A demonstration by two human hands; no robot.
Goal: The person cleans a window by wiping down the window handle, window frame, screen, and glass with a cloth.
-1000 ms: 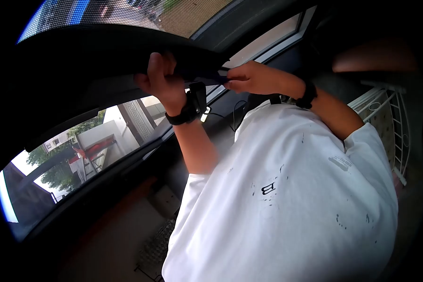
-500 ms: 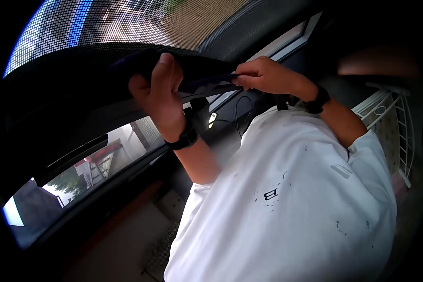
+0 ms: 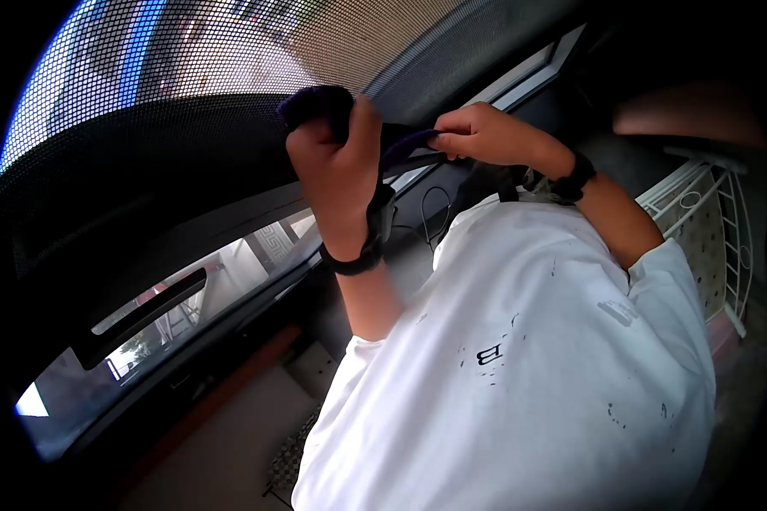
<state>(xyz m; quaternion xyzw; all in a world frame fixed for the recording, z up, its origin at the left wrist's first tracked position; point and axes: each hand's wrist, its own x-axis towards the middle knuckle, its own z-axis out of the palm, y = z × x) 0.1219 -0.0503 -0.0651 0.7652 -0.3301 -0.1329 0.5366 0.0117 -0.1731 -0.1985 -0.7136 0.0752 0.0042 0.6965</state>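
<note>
My left hand (image 3: pixel 337 175) is closed around a bunched dark purple cloth (image 3: pixel 320 109), which sticks out above its fingers. The hand is up against the dark lower border of a black mesh screen (image 3: pixel 222 64). A strip of the same cloth seems to run across to my right hand (image 3: pixel 494 134), whose thumb and fingers pinch its end. Black bands circle both wrists. The fingertips of my left hand are hidden behind the cloth and the hand itself.
Below the screen's dark edge is a window opening (image 3: pixel 239 264) with a black handle-like bar (image 3: pixel 149 315). A thin black cable (image 3: pixel 435 213) hangs behind my white shirt (image 3: pixel 503 366). A white metal rack (image 3: pixel 733 238) stands at the right.
My left hand has moved right, closer to my right hand, and more of the purple cloth shows above it. The right hand has barely shifted. The window bar appears slightly lower.
</note>
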